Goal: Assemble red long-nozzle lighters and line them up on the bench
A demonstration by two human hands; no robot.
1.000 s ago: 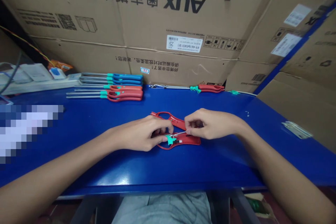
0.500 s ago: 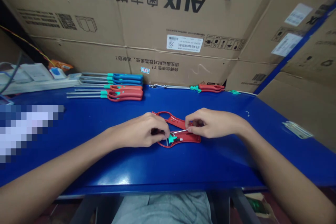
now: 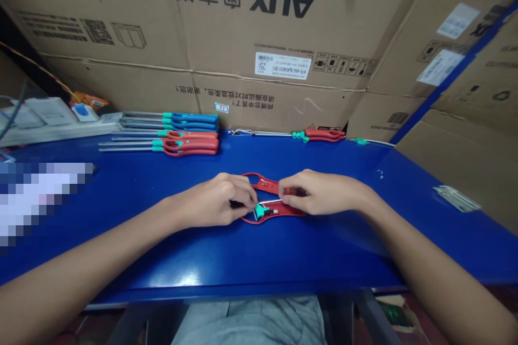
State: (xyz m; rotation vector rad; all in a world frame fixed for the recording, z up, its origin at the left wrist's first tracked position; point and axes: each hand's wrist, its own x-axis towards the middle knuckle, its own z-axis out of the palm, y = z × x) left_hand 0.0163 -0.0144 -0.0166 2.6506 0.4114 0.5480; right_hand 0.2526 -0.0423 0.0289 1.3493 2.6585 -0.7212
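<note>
Two red plastic handle shells (image 3: 265, 183) lie open side by side on the blue table (image 3: 162, 188) in front of me. My left hand (image 3: 218, 199) is closed in a pinch on a small teal part (image 3: 259, 211) sitting in the nearer shell. My right hand (image 3: 315, 193) pinches the other end of a thin metal wire (image 3: 270, 202) that runs between my two hands, and rests on the nearer shell's right end.
Several finished long-nosed lighters with red and blue handles (image 3: 182, 132) lie in a row at the back left. One more red lighter (image 3: 311, 135) lies at the back centre. Cardboard boxes (image 3: 243, 38) wall the back and right. A metal bracket (image 3: 455, 198) lies at the right.
Both hands and the shells have shifted slightly left and away. The teal part sits lower in the nearer shell, and the pinch of each hand has stayed closed.
</note>
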